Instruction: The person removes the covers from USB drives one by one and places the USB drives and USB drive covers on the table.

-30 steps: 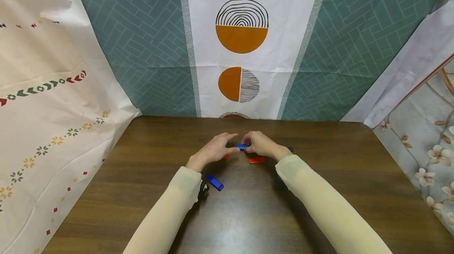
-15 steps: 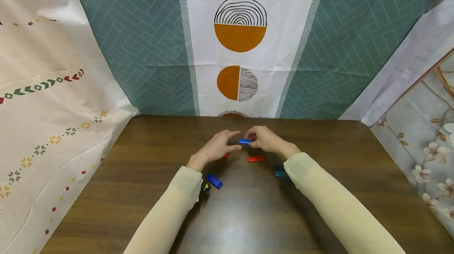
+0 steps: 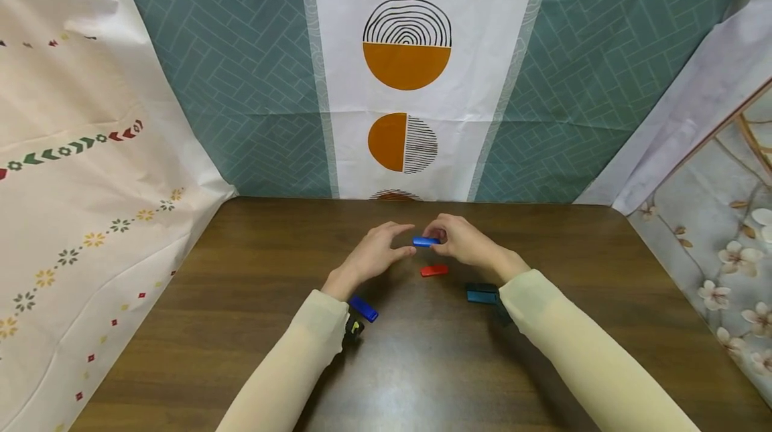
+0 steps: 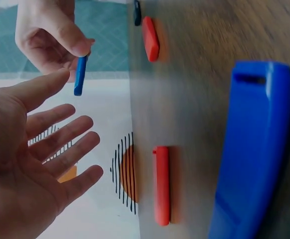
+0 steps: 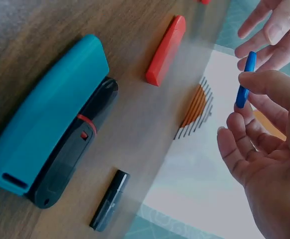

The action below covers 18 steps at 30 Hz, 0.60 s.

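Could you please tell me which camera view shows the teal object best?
The right wrist view: the teal object appears large there, with its slot visible. The head view shows it small, beside the right sleeve, without the slot discernible; the left wrist view doesn't show it.

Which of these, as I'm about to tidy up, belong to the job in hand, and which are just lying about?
In the job, by the look of it:
held blue piece, pinched in the right hand
left hand, close by it

Apparently just lying about:
red piece
second red piece
other blue piece
teal piece
black-and-red piece
black stick
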Motion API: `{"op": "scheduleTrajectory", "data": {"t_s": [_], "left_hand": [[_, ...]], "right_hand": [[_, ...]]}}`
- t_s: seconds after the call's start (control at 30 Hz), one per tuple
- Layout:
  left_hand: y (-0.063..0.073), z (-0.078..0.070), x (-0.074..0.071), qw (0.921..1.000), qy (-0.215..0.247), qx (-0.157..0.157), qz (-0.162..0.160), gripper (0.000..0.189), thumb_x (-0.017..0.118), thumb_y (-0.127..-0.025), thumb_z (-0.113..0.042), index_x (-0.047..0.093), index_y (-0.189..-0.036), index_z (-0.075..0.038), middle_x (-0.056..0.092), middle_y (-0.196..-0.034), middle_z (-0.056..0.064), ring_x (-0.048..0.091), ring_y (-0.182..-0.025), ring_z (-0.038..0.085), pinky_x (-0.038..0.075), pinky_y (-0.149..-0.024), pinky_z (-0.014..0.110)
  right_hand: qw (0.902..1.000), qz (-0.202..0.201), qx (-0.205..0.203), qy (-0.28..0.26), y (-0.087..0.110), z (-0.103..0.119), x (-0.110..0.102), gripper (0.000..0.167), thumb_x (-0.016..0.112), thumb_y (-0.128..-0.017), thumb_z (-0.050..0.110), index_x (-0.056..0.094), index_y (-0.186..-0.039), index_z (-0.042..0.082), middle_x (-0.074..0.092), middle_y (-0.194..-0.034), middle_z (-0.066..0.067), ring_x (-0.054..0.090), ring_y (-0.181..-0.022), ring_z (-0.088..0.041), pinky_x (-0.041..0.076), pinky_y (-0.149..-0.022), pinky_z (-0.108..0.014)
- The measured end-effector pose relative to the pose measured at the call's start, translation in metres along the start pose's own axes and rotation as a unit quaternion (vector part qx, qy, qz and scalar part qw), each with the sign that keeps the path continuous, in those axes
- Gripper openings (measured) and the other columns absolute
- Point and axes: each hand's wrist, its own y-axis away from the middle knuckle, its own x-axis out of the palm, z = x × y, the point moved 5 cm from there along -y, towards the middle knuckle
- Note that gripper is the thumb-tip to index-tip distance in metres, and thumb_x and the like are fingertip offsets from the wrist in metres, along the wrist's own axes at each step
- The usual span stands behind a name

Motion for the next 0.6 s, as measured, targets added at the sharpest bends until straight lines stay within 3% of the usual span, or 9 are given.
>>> {"op": "scheduleTrajectory", "data": {"t_s": [0.2,0.6], "left_hand": [[0.003,-0.008,0.001,0.9999,0.011,0.000,-0.002,0.054,0.069,-0.102,-0.035,0.057,-0.150,-0.012,0.056,-0.151,0.009,0.051,-0.140,0.031,0.040,-0.115,0.053],[0.006,-0.020,0.005,0.9991,0.030,0.018,-0.024,0.046,0.071,-0.101,-0.028,0.063,-0.143,-0.011,0.065,-0.140,0.009,0.060,-0.128,0.030,0.048,-0.107,0.052]], "right_hand": [[0.9998,-0.015,-0.004,-0.009,0.013,0.008,-0.005,0.019,0.079,-0.090,0.000,0.075,-0.108,0.000,0.063,-0.096,-0.006,0.061,-0.090,-0.036,0.052,-0.078,-0.035],[0.9991,-0.041,-0.008,-0.002,0.032,0.014,-0.011,0.021,0.080,-0.090,0.001,0.074,-0.110,0.002,0.062,-0.101,-0.005,0.060,-0.091,-0.032,0.052,-0.081,-0.036]]}}
